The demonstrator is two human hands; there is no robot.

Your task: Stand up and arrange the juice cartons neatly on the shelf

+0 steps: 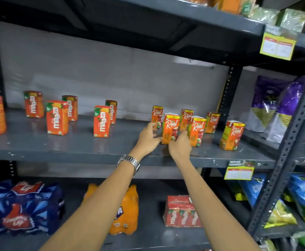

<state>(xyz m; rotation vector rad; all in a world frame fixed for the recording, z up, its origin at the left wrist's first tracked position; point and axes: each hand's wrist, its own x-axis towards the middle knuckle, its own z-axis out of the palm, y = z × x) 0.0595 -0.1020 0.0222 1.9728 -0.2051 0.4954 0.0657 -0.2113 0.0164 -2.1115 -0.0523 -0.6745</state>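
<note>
Nearest me, my left hand (148,138) and right hand (179,147) reach over the front edge of the grey shelf (57,151). Both close on the front Real carton (170,128), the left fingers touching its left side, the right fingers curled against its lower right corner. It stands upright near the shelf's middle-right. Just beyond it, five more Real cartons (197,131) stand loosely staggered. Further left, six Maaza cartons (57,117) stand scattered, well apart.
</note>
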